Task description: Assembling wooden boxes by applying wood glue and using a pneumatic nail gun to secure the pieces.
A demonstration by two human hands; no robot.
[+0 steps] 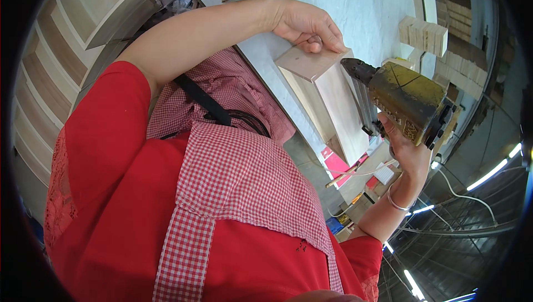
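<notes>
Both hands were busy: the left hand point(308, 24) clamped the wooden box point(327, 99) on the table point(361, 2), the right hand point(408, 149) gripped the nailer point(402, 99) beside the box. With fingers point(327, 38) curled over that edge near the nailer's nose, a skewed shot might well catch them.

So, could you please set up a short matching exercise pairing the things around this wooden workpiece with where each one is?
Things:
1. left hand
2. right hand
3. stack of pale wooden blocks
4. red-and-white checked apron

Places:
A. on the white table, beyond the tool
B. gripping the worn yellow nail gun
C. worn over the red shirt
D. pressing on the end of the pale open wooden box

Pairs: 1-D, 2-B, 3-A, 4-C
</notes>
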